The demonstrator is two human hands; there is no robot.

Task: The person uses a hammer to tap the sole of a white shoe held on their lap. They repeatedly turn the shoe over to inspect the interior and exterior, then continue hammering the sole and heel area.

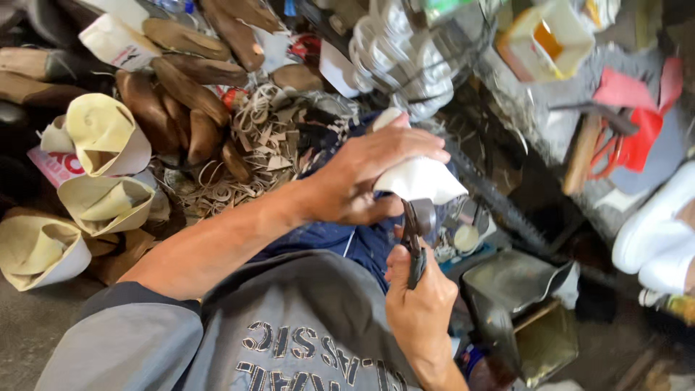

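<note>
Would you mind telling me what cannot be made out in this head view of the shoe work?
- White shoe upper: its far side is covered by the left hand.
- Pincers: handles hidden inside the right hand; what the jaws bite is too small to tell.
- Metal tin: contents blurred and dark.
- White shoes: cut off by the right edge.

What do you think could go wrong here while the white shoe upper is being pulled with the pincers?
The pincers in the right hand bite the white shoe upper close to the left hand, so a slip might pinch its fingers. A hard pull could also tear the white material at its edge.
</note>
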